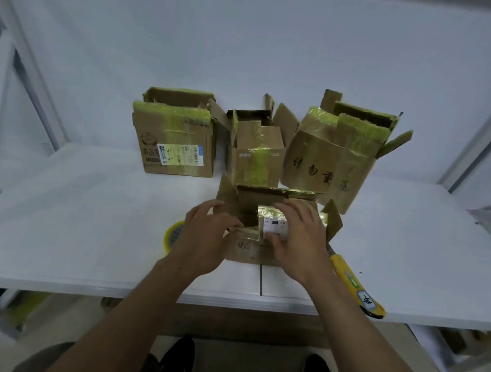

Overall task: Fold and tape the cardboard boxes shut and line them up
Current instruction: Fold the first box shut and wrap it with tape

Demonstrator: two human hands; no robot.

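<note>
Looking down through the head camera, I see the small box (257,249) sitting near the front edge of the desk (83,214), about midway along it, with both hands on it. The left hand (205,236) has its fingers bent over the near flap, gripping its edge, thumb spread wide. The right hand (299,240) lies flat with fingers nearly straight, pressing down the right flap, which carries a white label. The far and left flaps of this box stand up.

A roll of yellow tape (172,234) lies on the desk just left of the small box, partly hidden behind the left wrist. A yellow knife (355,283) lies to the right of the box, running out to the front edge; the right wrist covers its tip.

Three more boxes stand in a row toward the back of the desk: the left box (175,145) with a printed label, the middle box (256,153), and the right box (328,167) with dark handwriting, turned at an angle. All three have their top flaps open, edged with yellowish tape.
</note>
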